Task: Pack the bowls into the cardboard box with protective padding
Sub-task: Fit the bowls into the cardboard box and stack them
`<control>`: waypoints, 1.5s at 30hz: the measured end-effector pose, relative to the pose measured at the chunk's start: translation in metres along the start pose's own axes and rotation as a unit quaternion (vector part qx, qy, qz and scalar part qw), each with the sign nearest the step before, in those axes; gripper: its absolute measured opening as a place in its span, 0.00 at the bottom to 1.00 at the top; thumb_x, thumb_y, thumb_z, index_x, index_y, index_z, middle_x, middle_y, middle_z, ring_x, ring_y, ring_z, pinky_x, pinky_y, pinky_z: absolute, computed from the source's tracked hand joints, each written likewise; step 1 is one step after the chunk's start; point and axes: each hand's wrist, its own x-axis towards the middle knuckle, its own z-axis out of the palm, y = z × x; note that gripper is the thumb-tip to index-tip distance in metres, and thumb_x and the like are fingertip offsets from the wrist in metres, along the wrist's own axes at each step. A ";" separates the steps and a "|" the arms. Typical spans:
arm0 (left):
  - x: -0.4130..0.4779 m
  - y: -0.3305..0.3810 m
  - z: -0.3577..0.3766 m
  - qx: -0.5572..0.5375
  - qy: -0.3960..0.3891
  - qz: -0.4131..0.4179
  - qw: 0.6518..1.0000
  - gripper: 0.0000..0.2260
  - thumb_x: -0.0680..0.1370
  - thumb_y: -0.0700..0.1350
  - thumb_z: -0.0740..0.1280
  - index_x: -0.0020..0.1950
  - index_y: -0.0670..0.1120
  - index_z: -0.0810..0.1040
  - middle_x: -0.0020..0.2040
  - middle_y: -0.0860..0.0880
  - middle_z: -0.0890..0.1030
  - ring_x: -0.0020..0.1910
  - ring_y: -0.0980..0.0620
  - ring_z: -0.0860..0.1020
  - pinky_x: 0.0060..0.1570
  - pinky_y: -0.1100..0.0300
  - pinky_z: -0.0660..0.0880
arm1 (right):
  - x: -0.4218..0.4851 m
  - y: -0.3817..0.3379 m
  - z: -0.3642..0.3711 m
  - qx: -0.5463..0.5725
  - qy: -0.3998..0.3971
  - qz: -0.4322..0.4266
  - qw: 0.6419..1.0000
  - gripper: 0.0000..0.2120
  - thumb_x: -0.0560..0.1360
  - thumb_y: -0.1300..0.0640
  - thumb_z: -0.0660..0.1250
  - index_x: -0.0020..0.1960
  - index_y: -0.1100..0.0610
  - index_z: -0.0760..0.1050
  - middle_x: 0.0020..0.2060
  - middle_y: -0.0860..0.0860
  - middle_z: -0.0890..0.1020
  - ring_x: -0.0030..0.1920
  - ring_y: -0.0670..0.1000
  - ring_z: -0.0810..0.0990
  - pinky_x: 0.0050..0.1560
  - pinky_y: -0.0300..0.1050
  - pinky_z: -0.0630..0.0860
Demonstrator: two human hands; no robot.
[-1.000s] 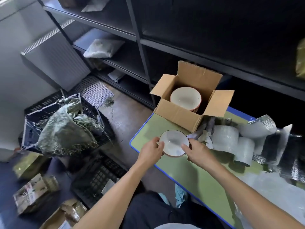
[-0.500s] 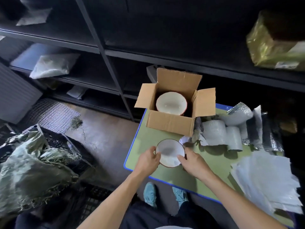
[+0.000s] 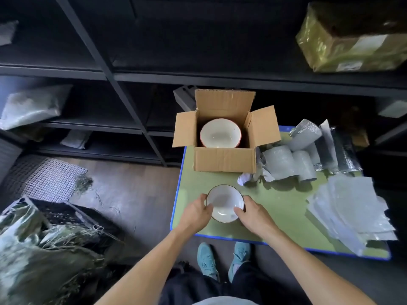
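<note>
— Where does the bowl sit?

— The white bowl [image 3: 224, 202] is on the near side of the cardboard box [image 3: 224, 160], over the green table [image 3: 284, 208]. I cannot tell whether it rests on the top or is lifted. The left hand [image 3: 195, 213] grasps its left rim and the right hand [image 3: 253, 216] its right rim, thumbs curled inside.

— And the box?

— Upright on the table's far left corner with all four flaps open. Another bowl [image 3: 220, 134], larger and reddish outside, stands inside it.

— What else is on that surface?

— Just right of the box lie grey padding rolls [image 3: 284, 162], touching one another, with silver foil wrap [image 3: 337, 148] beyond them. Farther right of the box and nearer the person is a fanned stack of padding sheets [image 3: 348, 213]. The table has a blue edge.

— The room?

— Behind the box runs dark metal shelving [image 3: 220, 78]. Above and right of the box a gold-wrapped parcel [image 3: 352, 40] sits on a shelf; far left of it, a pale bag [image 3: 33, 106]. Left of the box is bare wooden floor [image 3: 136, 194], then a white mesh mat [image 3: 50, 179] and a green sack [image 3: 44, 260] with loose straw. Teal shoes [image 3: 207, 260] show below the table's near edge.
</note>
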 end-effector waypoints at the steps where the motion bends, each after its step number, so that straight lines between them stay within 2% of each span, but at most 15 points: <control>1: 0.001 -0.001 -0.001 0.008 -0.002 -0.001 1.000 0.18 0.81 0.49 0.57 0.69 0.47 0.68 0.46 0.45 0.83 0.45 0.43 0.83 0.46 0.48 0.79 | 0.000 0.000 0.002 0.005 0.001 -0.001 1.000 0.12 0.80 0.48 0.60 0.55 0.56 0.68 0.45 0.53 0.80 0.45 0.55 0.79 0.47 0.51 0.77; 8: 0.003 -0.001 -0.006 0.054 0.008 0.018 0.998 0.19 0.82 0.49 0.57 0.72 0.47 0.67 0.49 0.44 0.83 0.47 0.41 0.81 0.48 0.47 0.78 | 0.002 0.004 0.004 0.003 0.006 -0.011 1.000 0.13 0.81 0.47 0.59 0.57 0.57 0.68 0.44 0.53 0.80 0.47 0.58 0.79 0.47 0.50 0.76; 12: -0.006 0.007 -0.022 0.026 0.062 0.040 0.997 0.18 0.83 0.52 0.57 0.72 0.50 0.68 0.56 0.51 0.82 0.46 0.48 0.79 0.43 0.56 0.73 | -0.002 0.005 -0.002 -0.028 0.042 -0.022 0.998 0.23 0.82 0.48 0.57 0.73 0.57 0.63 0.54 0.54 0.81 0.56 0.57 0.78 0.49 0.49 0.72; 14: -0.009 0.011 -0.036 0.001 0.107 0.051 0.993 0.16 0.83 0.52 0.58 0.69 0.51 0.71 0.54 0.53 0.82 0.46 0.50 0.78 0.43 0.57 0.71 | -0.006 0.005 -0.008 -0.042 0.070 -0.041 0.996 0.24 0.82 0.49 0.58 0.75 0.54 0.63 0.56 0.52 0.81 0.57 0.55 0.78 0.53 0.49 0.74; 19: -0.015 0.031 -0.077 -0.030 0.215 0.088 0.972 0.08 0.82 0.52 0.59 0.50 0.51 0.74 0.40 0.55 0.80 0.40 0.51 0.77 0.35 0.60 0.68 | -0.015 -0.008 -0.034 -0.077 0.151 -0.099 0.981 0.15 0.80 0.52 0.59 0.65 0.52 0.75 0.56 0.48 0.82 0.56 0.53 0.79 0.51 0.47 0.74; 22: -0.020 0.043 -0.091 -0.031 0.268 0.101 0.958 0.09 0.81 0.50 0.60 0.44 0.49 0.73 0.35 0.53 0.77 0.34 0.53 0.74 0.32 0.60 0.66 | -0.018 -0.024 -0.050 -0.081 0.186 -0.132 0.970 0.10 0.80 0.53 0.59 0.56 0.49 0.78 0.52 0.44 0.84 0.51 0.52 0.80 0.46 0.46 0.75; 24: -0.020 0.050 -0.098 -0.023 0.296 0.102 0.950 0.08 0.80 0.51 0.61 0.43 0.49 0.72 0.36 0.53 0.77 0.33 0.53 0.74 0.33 0.59 0.67 | -0.020 -0.039 -0.062 -0.078 0.199 -0.150 0.965 0.09 0.80 0.53 0.59 0.51 0.49 0.77 0.48 0.43 0.83 0.48 0.51 0.79 0.45 0.46 0.74; 28: -0.008 0.058 -0.109 0.014 0.309 0.143 0.940 0.04 0.79 0.49 0.64 0.51 0.50 0.74 0.49 0.54 0.76 0.43 0.52 0.75 0.40 0.58 0.68 | -0.021 -0.067 -0.085 -0.071 0.228 -0.186 0.953 0.08 0.80 0.53 0.59 0.49 0.51 0.77 0.42 0.46 0.82 0.47 0.52 0.78 0.47 0.49 0.76; 31: 0.005 0.065 -0.112 0.065 0.291 0.177 0.938 0.13 0.80 0.49 0.65 0.63 0.47 0.75 0.59 0.49 0.74 0.56 0.48 0.71 0.49 0.55 0.72 | -0.012 -0.079 -0.099 -0.060 0.230 -0.194 0.952 0.08 0.80 0.54 0.60 0.51 0.52 0.77 0.42 0.46 0.81 0.48 0.52 0.78 0.47 0.47 0.75; 34: 0.019 0.077 -0.114 0.099 0.245 0.147 0.953 0.21 0.79 0.50 0.65 0.71 0.46 0.70 0.65 0.46 0.71 0.63 0.45 0.67 0.54 0.52 0.74 | 0.005 -0.086 -0.110 -0.067 0.231 -0.201 0.950 0.10 0.80 0.54 0.60 0.56 0.53 0.78 0.49 0.49 0.82 0.52 0.54 0.79 0.50 0.46 0.74; 38: 0.036 0.094 -0.116 0.106 0.239 0.102 0.960 0.24 0.79 0.54 0.65 0.73 0.47 0.66 0.60 0.43 0.73 0.60 0.43 0.70 0.55 0.48 0.75 | 0.033 -0.091 -0.121 -0.100 0.219 -0.192 0.951 0.13 0.81 0.54 0.59 0.62 0.56 0.77 0.53 0.53 0.82 0.56 0.56 0.78 0.52 0.47 0.71; 40: 0.044 0.099 -0.114 0.111 0.249 0.110 0.956 0.30 0.79 0.53 0.66 0.77 0.49 0.59 0.57 0.44 0.73 0.56 0.43 0.72 0.53 0.48 0.76 | 0.046 -0.092 -0.126 -0.129 0.212 -0.185 0.951 0.13 0.81 0.54 0.58 0.59 0.58 0.77 0.51 0.54 0.81 0.54 0.57 0.78 0.48 0.48 0.71; 41: 0.047 0.101 -0.114 0.110 0.256 0.105 0.955 0.29 0.79 0.52 0.66 0.76 0.47 0.59 0.57 0.43 0.73 0.56 0.43 0.73 0.52 0.49 0.75 | 0.052 -0.093 -0.128 -0.143 0.211 -0.180 0.950 0.12 0.81 0.55 0.58 0.56 0.59 0.76 0.49 0.55 0.81 0.53 0.58 0.79 0.45 0.49 0.70; 43: 0.057 0.103 -0.116 0.121 0.271 0.084 0.951 0.22 0.80 0.51 0.66 0.70 0.44 0.65 0.57 0.44 0.73 0.55 0.43 0.74 0.48 0.52 0.73 | 0.063 -0.096 -0.131 -0.168 0.206 -0.171 0.949 0.10 0.81 0.55 0.58 0.51 0.60 0.75 0.48 0.56 0.80 0.51 0.59 0.79 0.41 0.47 0.65; 45: 0.064 0.102 -0.118 0.137 0.277 0.068 0.949 0.15 0.81 0.50 0.63 0.63 0.43 0.70 0.55 0.44 0.74 0.52 0.44 0.75 0.45 0.54 0.72 | 0.074 -0.100 -0.133 -0.191 0.200 -0.164 0.947 0.10 0.81 0.56 0.58 0.53 0.60 0.75 0.50 0.58 0.81 0.51 0.59 0.79 0.41 0.45 0.66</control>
